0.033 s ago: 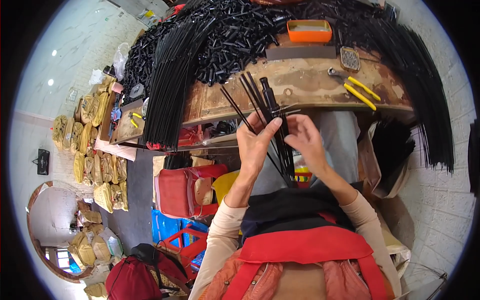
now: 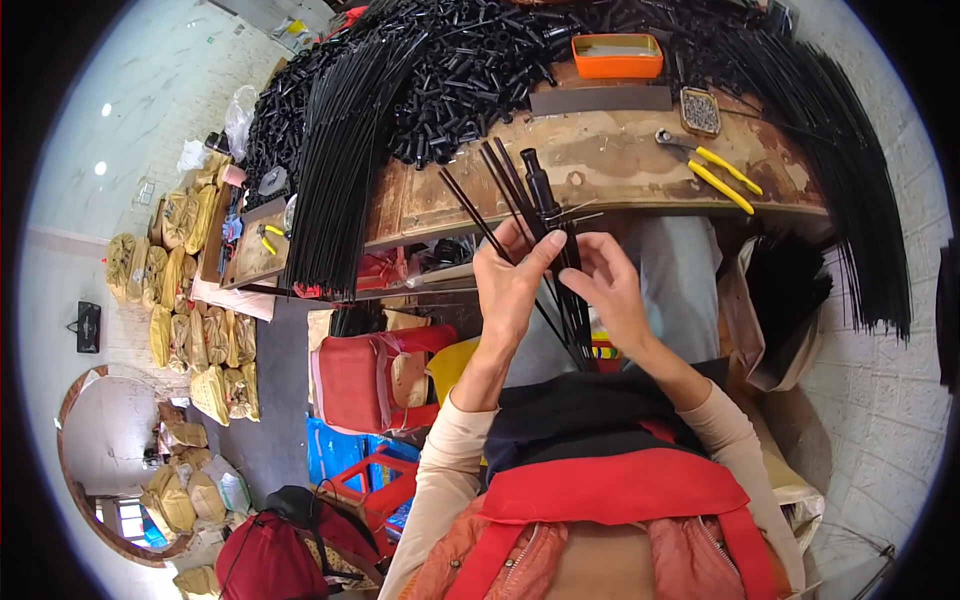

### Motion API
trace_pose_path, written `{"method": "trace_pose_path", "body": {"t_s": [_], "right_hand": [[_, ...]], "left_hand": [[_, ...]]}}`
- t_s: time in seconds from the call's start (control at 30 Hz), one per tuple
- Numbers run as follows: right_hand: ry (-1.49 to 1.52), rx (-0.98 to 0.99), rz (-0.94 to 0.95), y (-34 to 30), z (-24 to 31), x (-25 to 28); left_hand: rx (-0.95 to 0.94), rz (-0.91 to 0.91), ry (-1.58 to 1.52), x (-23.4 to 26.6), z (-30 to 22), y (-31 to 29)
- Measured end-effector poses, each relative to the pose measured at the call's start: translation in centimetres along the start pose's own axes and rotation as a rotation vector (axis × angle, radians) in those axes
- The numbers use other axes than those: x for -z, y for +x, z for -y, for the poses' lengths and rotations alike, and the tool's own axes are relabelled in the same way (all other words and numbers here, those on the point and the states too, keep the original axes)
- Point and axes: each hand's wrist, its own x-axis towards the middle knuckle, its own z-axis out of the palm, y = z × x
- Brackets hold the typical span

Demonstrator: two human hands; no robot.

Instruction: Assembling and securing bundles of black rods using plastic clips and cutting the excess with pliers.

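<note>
My left hand (image 2: 512, 285) grips several thin black rods (image 2: 467, 203) that fan out above the fingers. With them it holds a black tube-shaped piece (image 2: 537, 180) with a stepped, narrower top; its thumb presses on the piece's lower part. Thin wire ends (image 2: 580, 216) stick out sideways just above the thumb. Lower down, the rods run toward my lap. My right hand (image 2: 612, 295) is just right of the bundle, fingers bent and apart, with the thumb close to the rods. I see nothing held in it.
Ahead, a wooden workbench (image 2: 610, 150) carries a heap of black tube pieces (image 2: 470, 85), rod bundles (image 2: 345, 170) hanging over its edge, an orange box (image 2: 617, 57), a small tray of metal bits (image 2: 699, 111) and yellow-handled pliers (image 2: 715, 175). A red stool (image 2: 350, 385) stands left.
My right hand has shifted slightly left, its thumb closer to the rods. My left hand keeps its grip on the rods and the tube-shaped piece.
</note>
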Motion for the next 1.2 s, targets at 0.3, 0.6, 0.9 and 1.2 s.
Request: {"method": "trace_pose_path", "body": {"t_s": [0.3,0.6,0.9,1.2], "right_hand": [[0.046,-0.021,-0.151,0.3,-1.2,-1.7],[0.221,-0.164,-0.148,1.4,-1.4,-0.1],[0.266,-0.291,-0.109,1.7,-1.9,-0.4],[-0.035,-0.101,-0.156,1.3,-0.5,-1.2]], "left_hand": [[-0.015,-0.038,-0.019,0.5,0.7,0.5],[-0.016,0.026,0.036,0.6,1.0,1.0],[-0.042,0.019,0.125,0.6,0.9,1.2],[-0.05,-0.022,0.09,0.8,1.0,1.1]]}}
